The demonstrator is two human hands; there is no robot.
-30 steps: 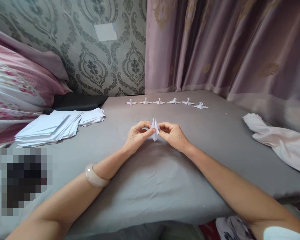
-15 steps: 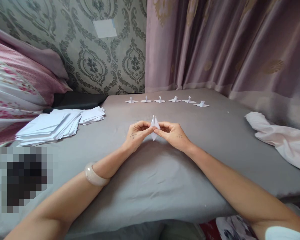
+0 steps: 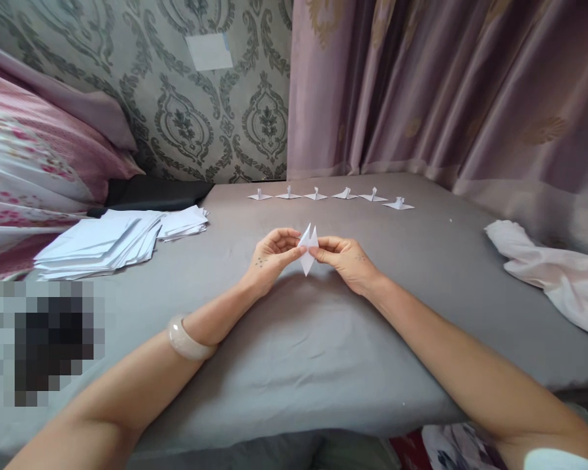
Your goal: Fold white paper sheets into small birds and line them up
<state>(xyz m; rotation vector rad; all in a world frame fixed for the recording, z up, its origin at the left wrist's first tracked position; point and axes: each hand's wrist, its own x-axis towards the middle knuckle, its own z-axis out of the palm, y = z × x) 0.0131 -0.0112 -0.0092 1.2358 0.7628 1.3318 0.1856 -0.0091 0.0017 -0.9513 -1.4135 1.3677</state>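
Between my two hands is a small white folded paper (image 3: 308, 261), diamond-shaped with two narrow points upward and one point down. My left hand (image 3: 276, 256) pinches its left side, thumb on the front face and fingers behind. On the other side, my right hand (image 3: 347, 260) grips the right edge between thumb and forefinger. Both hands are held over the grey cloth surface (image 3: 323, 352). Farther back stands a row of several small folded paper birds (image 3: 316, 194), wings spread. The back of the folded paper is hidden.
Stacks of white paper sheets (image 3: 98, 241) lie at the left, in front of a black flat item (image 3: 159, 194). A pale pink cloth (image 3: 543, 267) rests at the right. Purple curtains (image 3: 372, 85) and a patterned wall (image 3: 186, 117) close off the back.
The folded paper has turned a little and shows more of its front face. My right thumb has shifted toward its right edge. The view has moved slightly.
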